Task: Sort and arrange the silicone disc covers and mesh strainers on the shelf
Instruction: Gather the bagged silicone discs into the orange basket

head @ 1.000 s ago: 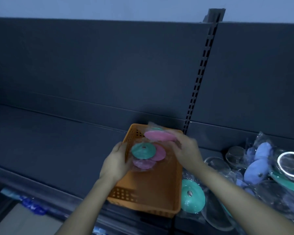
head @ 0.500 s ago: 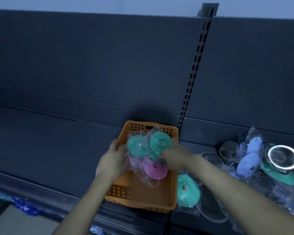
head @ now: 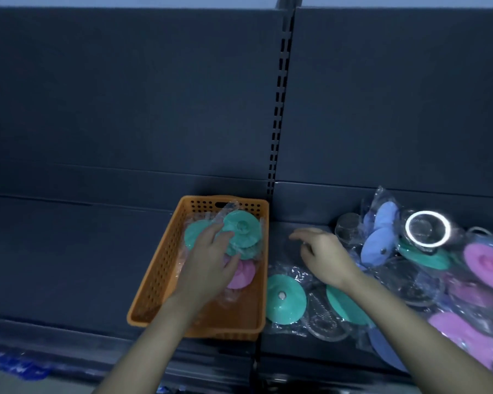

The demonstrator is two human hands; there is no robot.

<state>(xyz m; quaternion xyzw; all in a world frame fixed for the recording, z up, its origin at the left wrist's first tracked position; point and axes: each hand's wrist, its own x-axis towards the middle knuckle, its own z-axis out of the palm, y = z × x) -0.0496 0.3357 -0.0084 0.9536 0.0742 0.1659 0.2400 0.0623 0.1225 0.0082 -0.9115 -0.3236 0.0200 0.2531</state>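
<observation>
Partly sorted: left hand (head: 208,260), fingers relaxed, is pressing bagged teal and pink silicone disc covers (head: 241,231) into the orange plastic basket (head: 154,274); right hand (head: 325,251), loosely spread, empty, is hovering beside the unsorted right-hand heap (head: 427,280).

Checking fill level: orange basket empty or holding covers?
Holding covers: bagged teal covers and a pink cover lie in the orange basket, partly under the left hand.

No readable text, label, number anywhere (frame dim, blurred).
</observation>
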